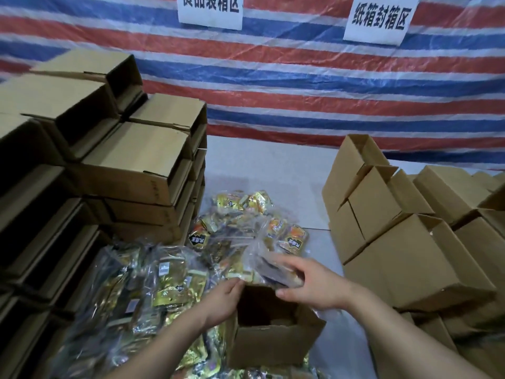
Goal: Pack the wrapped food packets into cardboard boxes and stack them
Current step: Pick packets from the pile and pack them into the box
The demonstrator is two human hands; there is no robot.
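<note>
Holding a clear crinkly bag of packets over the open box, our right hand has its fingers and thumb curled round the bag's near edge; the bag is blurred, so we cannot make out its contents beyond dark and gold shapes. Our left hand sits at the box's left far corner, fingers bent against the rim or flap, and we cannot tell whether it grips the cardboard or only touches it. The box is plain brown corrugated card, squarish, standing upright near the middle of the desk, with a shadowed inside where little shows.

Around it, to the left and far side, lies a heap of wrapped food packets, shiny gold and orange foil inside glossy transparent bags; some carry black labels too small to read. On the left rises a stack of closed flat-lidded cartons, its near part dark and cut off by the frame. On the right stands a cluster of open cartons with raised flaps, also cut off at the edge. Behind hangs a wrinkled red, white and blue striped tarpaulin with two white paper signs, the left one cropped at the top.
</note>
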